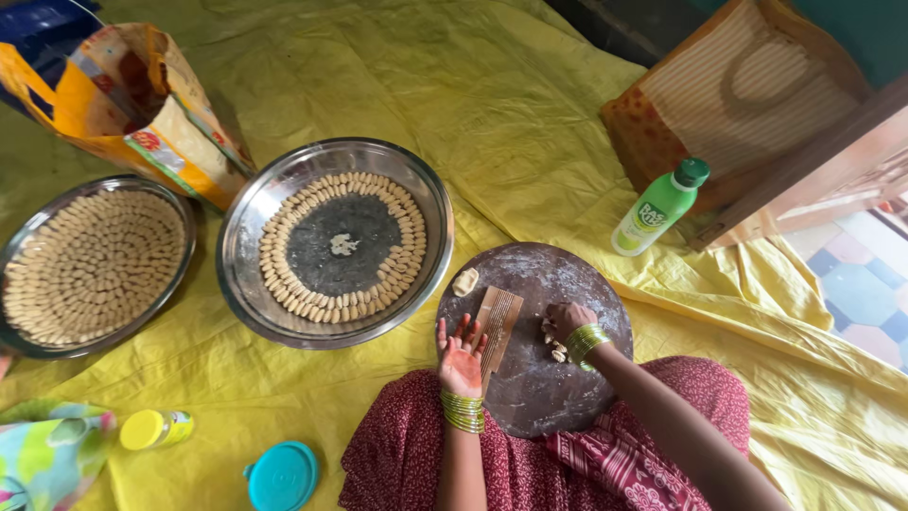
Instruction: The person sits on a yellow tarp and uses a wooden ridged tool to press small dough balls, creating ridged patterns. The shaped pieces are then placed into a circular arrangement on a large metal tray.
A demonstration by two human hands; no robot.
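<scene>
A round dark board (558, 378) rests on my lap. My left hand (461, 354) lies open, palm up, against the left edge of a small ribbed wooden comb (497, 326) on the board. My right hand (567, 320) is closed over small lumps of dough (556, 354) at the board's middle. One shaped dough shell (465, 281) sits at the board's upper left. Green bangles are on both wrists.
A steel plate (248, 213) with rings of dough shells stands left of the board; a second plate (24, 237), packed full, lies further left. A green bottle (661, 206), striped bag (747, 95), printed bag (151, 104), yellow jar (154, 429) and teal lid (283, 475) lie on the yellow sheet (530, 114).
</scene>
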